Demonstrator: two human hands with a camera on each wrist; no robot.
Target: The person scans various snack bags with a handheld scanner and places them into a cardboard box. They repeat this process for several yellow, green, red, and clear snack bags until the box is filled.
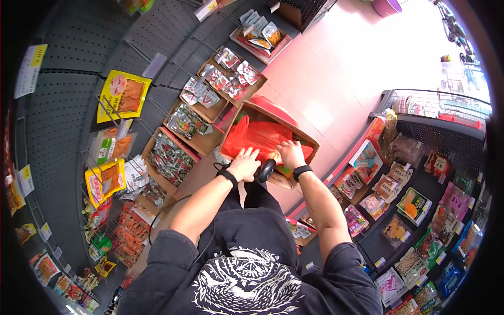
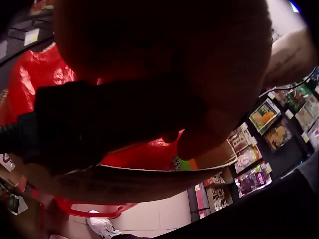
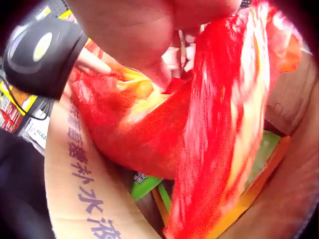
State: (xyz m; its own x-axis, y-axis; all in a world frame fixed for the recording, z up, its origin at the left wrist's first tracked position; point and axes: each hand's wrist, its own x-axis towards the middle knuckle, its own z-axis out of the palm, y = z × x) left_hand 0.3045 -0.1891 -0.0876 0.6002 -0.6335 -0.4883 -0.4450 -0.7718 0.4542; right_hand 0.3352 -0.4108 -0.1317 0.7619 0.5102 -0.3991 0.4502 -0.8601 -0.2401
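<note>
A red plastic bag [image 1: 257, 135] lies bunched in the top of an open cardboard box [image 1: 311, 140]. My left hand [image 1: 245, 165] is over the box's near side and grips a black handheld scanner [image 1: 266, 169] with a cable; in the left wrist view its dark handle [image 2: 124, 112] crosses below the palm. On the right, my other hand [image 1: 291, 154] pinches the bag, drawing up a fold of it in the right wrist view. Under the bag, green and orange packaging [image 3: 259, 154] shows inside the box; the rest of the contents is hidden.
The box rests by a red stool-like rim [image 1: 275, 108]. Snack boxes [image 1: 170, 160] line the shelf on the left, with hanging packets [image 1: 123, 97] above. More packaged snacks [image 1: 415, 205] fill the right shelf. Pale tiled floor [image 1: 336, 68] stretches ahead, with a purple bucket [image 1: 387, 6] far off.
</note>
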